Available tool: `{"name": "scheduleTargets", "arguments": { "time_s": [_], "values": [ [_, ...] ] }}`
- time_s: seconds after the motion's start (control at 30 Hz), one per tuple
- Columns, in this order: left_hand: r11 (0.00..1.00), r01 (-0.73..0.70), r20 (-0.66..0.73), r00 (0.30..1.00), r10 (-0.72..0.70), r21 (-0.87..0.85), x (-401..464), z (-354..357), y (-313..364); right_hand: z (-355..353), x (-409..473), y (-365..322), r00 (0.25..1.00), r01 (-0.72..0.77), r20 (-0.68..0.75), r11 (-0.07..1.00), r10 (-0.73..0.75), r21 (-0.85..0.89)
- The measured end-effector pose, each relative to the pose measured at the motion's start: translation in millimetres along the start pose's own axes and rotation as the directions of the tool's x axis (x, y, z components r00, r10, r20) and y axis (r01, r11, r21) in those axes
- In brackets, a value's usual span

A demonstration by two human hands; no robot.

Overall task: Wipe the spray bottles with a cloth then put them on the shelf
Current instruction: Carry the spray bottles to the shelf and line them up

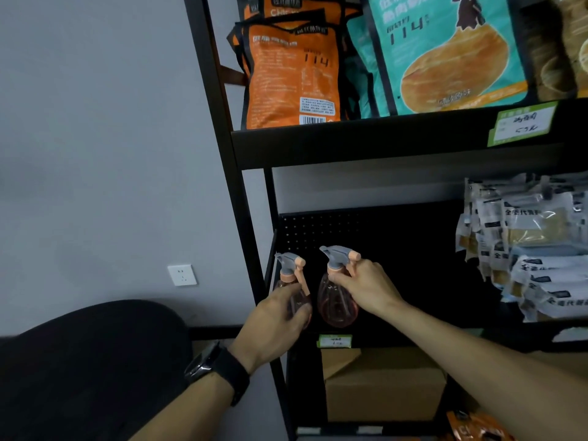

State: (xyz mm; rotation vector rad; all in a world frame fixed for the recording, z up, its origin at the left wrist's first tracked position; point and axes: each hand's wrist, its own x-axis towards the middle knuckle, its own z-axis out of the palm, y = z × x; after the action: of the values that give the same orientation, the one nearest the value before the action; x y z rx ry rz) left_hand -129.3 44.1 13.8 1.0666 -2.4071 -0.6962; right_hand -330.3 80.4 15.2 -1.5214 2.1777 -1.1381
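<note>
While the black shelf unit [350, 148] is looming ahead, two peach spray bottles are standing side by side on its middle shelf: the left hand [273, 323] is gripping the left bottle [294, 281], and the right hand [366, 288] is pinching the right bottle [337, 300] at its neck.

Both bare forearms reach up from the bottom edge toward the middle of the frame. The left hand [275, 319] comes in from the lower left, back of the hand facing the camera, fingers curled round something in front of it, with a dark watch [216, 366] strapped on its wrist. The right hand [366, 286] enters from the lower right, arm stretched long, its fingers and thumb pinching at centre frame.
</note>
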Motion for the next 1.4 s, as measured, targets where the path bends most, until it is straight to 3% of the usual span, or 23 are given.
{"name": "scheduleTargets", "arguments": {
  "time_s": [0.63,1.4],
  "values": [
    [0.999,0.004,-0.045,0.999,-0.006,-0.037,15,9,-15,26,21,18,0.999,-0.041,0.022,0.998,0.040,0.040],
    [1.000,0.031,-0.073,0.997,-0.030,0.004,4,-17,-9,14,16,7,0.980,-0.075,0.192,0.993,0.058,0.085]
  ]
}}
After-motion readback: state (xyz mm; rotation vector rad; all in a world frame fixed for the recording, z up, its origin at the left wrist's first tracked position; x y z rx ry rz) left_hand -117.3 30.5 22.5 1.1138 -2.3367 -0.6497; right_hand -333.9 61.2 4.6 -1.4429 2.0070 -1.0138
